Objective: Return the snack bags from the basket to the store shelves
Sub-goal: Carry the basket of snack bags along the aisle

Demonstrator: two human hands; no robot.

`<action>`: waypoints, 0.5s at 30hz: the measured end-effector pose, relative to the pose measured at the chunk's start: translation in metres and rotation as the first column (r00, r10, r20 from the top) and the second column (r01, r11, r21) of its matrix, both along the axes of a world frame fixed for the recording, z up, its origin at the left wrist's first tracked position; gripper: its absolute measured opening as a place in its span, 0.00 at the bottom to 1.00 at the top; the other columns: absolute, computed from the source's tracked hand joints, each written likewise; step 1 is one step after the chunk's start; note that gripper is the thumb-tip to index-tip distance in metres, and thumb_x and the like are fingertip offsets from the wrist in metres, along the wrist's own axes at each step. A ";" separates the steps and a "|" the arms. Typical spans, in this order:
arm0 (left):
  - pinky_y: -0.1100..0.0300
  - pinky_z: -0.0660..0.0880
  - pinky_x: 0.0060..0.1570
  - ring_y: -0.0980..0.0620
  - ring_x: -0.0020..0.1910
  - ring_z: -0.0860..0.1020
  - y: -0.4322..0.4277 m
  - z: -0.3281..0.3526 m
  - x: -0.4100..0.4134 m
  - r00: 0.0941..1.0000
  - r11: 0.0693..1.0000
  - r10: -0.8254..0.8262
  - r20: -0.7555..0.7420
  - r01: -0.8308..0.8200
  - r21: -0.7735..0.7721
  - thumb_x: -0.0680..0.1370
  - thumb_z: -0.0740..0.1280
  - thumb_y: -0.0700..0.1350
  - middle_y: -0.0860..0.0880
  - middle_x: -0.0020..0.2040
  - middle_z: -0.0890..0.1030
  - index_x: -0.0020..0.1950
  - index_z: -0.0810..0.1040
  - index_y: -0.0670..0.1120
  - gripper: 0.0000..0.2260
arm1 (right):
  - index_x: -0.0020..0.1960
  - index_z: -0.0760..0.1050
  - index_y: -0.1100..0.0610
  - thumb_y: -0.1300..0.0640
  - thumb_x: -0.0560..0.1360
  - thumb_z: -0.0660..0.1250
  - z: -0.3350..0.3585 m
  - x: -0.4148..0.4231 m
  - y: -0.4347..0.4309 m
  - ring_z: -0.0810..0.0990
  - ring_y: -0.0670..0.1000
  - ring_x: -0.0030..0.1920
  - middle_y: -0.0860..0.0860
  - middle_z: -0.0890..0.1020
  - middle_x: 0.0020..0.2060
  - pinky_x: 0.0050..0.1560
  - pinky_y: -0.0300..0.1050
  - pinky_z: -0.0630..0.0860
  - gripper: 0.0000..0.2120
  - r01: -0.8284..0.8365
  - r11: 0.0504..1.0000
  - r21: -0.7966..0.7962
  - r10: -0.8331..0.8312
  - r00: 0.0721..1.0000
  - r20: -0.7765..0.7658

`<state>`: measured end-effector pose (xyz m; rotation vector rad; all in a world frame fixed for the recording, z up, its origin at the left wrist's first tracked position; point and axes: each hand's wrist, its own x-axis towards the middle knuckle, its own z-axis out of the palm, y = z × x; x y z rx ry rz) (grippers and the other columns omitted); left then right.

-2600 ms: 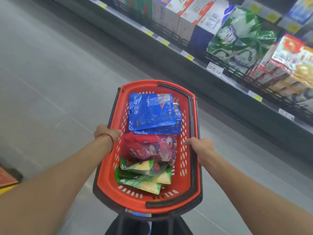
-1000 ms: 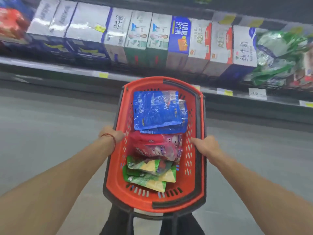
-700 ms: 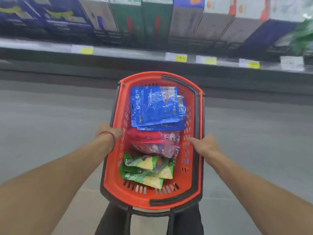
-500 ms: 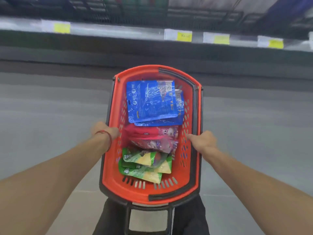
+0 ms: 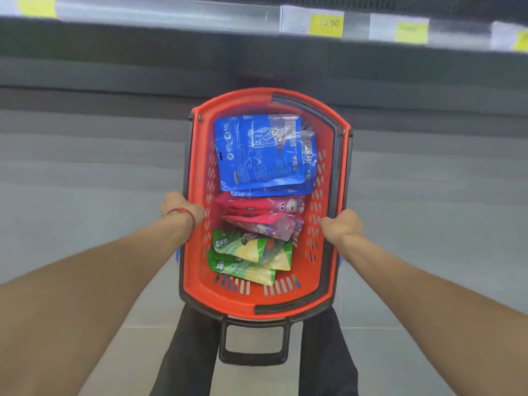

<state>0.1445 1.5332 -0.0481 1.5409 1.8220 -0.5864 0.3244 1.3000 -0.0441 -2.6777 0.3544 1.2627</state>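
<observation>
A person is gripping the red basket (image 5: 243, 305) by both sides, left hand (image 5: 178, 208) curling over the left rim and right hand (image 5: 341, 227) closing on the right rim, before a shelf edge (image 5: 171, 15) bearing yellow price tags (image 5: 325, 24). Cartons visible a second ago are slipping out of view as the basket is sinking toward the floor (image 5: 85, 195). Blue bags (image 5: 260, 152), pink bags (image 5: 263, 218) and green bags (image 5: 245, 258) are all lying inside, suggesting reshelving is only beginning.
</observation>
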 end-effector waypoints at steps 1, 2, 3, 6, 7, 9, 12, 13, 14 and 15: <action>0.47 0.78 0.57 0.38 0.56 0.79 -0.001 0.001 0.000 1.000 1.000 -0.015 -0.007 0.015 0.003 0.71 0.74 0.39 0.37 0.56 0.80 0.57 0.78 0.37 0.17 | 0.54 0.78 0.64 0.54 0.75 0.71 -0.001 0.000 0.001 0.81 0.63 0.56 0.63 0.82 0.55 0.49 0.50 0.75 0.15 0.001 1.000 -0.005 -0.001 1.000 -0.002; 0.49 0.78 0.56 0.38 0.56 0.79 -0.002 0.002 0.000 0.999 0.999 -0.037 -0.011 0.037 0.009 0.71 0.74 0.40 0.37 0.56 0.80 0.57 0.78 0.37 0.16 | 0.57 0.78 0.65 0.54 0.75 0.72 -0.001 0.001 0.001 0.81 0.63 0.57 0.63 0.82 0.56 0.51 0.51 0.76 0.16 0.005 1.000 -0.006 -0.005 1.000 -0.006; 0.50 0.77 0.55 0.38 0.56 0.78 -0.003 0.003 0.000 0.998 0.998 -0.060 -0.014 0.060 0.010 0.71 0.74 0.41 0.37 0.56 0.80 0.56 0.78 0.37 0.16 | 0.58 0.78 0.65 0.54 0.75 0.72 -0.001 0.002 0.001 0.81 0.63 0.57 0.63 0.82 0.57 0.52 0.51 0.77 0.17 0.007 1.000 -0.009 -0.007 1.000 -0.012; 0.51 0.76 0.51 0.38 0.54 0.78 0.000 0.003 0.001 0.994 0.994 -0.106 0.013 0.106 0.001 0.69 0.76 0.42 0.37 0.55 0.79 0.54 0.78 0.39 0.16 | 0.57 0.78 0.65 0.54 0.75 0.74 -0.002 0.006 0.003 0.81 0.63 0.57 0.63 0.82 0.56 0.49 0.49 0.75 0.17 0.023 1.000 -0.007 -0.023 1.000 -0.013; 0.50 0.77 0.51 0.38 0.53 0.78 0.002 0.003 0.001 0.994 0.994 -0.113 0.014 0.113 -0.003 0.69 0.76 0.42 0.37 0.55 0.79 0.53 0.78 0.38 0.17 | 0.57 0.78 0.65 0.54 0.75 0.74 -0.003 0.007 0.004 0.81 0.63 0.57 0.62 0.82 0.56 0.48 0.49 0.74 0.17 0.025 1.000 -0.010 -0.025 1.000 -0.012; 0.48 0.78 0.52 0.38 0.52 0.79 0.005 0.002 0.001 0.990 0.990 -0.138 0.012 0.138 0.000 0.68 0.78 0.43 0.37 0.53 0.80 0.53 0.79 0.38 0.17 | 0.56 0.77 0.63 0.53 0.75 0.75 -0.004 0.007 0.006 0.81 0.63 0.56 0.61 0.82 0.56 0.46 0.47 0.72 0.17 0.040 0.999 -0.014 -0.040 0.999 -0.006; 0.48 0.78 0.50 0.38 0.51 0.79 0.005 0.002 0.000 0.987 0.987 -0.161 0.009 0.161 0.007 0.68 0.78 0.43 0.37 0.53 0.80 0.52 0.78 0.38 0.17 | 0.57 0.77 0.63 0.52 0.74 0.75 -0.004 0.006 0.005 0.81 0.62 0.56 0.61 0.82 0.56 0.45 0.46 0.71 0.18 0.046 0.999 -0.012 -0.046 0.999 0.001; 0.49 0.78 0.50 0.39 0.51 0.79 0.005 0.002 0.000 0.985 0.985 -0.170 0.012 0.170 0.010 0.69 0.78 0.43 0.37 0.53 0.80 0.52 0.78 0.38 0.17 | 0.58 0.77 0.63 0.52 0.74 0.75 -0.004 0.006 0.004 0.81 0.63 0.57 0.61 0.81 0.56 0.45 0.46 0.71 0.19 0.042 0.999 -0.012 -0.042 0.999 0.004; 0.49 0.78 0.49 0.39 0.51 0.79 0.005 0.002 -0.001 0.984 0.984 -0.177 0.016 0.177 0.006 0.69 0.78 0.43 0.37 0.53 0.80 0.52 0.78 0.38 0.17 | 0.59 0.76 0.63 0.51 0.74 0.75 -0.004 0.006 0.003 0.80 0.63 0.57 0.61 0.81 0.57 0.45 0.46 0.71 0.20 0.037 0.999 -0.010 -0.037 0.999 0.005; 0.49 0.78 0.49 0.39 0.51 0.79 0.006 0.003 -0.001 0.983 0.984 -0.180 0.022 0.180 0.000 0.69 0.78 0.42 0.37 0.53 0.80 0.53 0.78 0.37 0.17 | 0.60 0.76 0.63 0.50 0.75 0.75 -0.003 0.006 0.002 0.80 0.63 0.57 0.61 0.81 0.57 0.45 0.46 0.70 0.21 0.030 1.000 -0.007 -0.029 1.000 0.006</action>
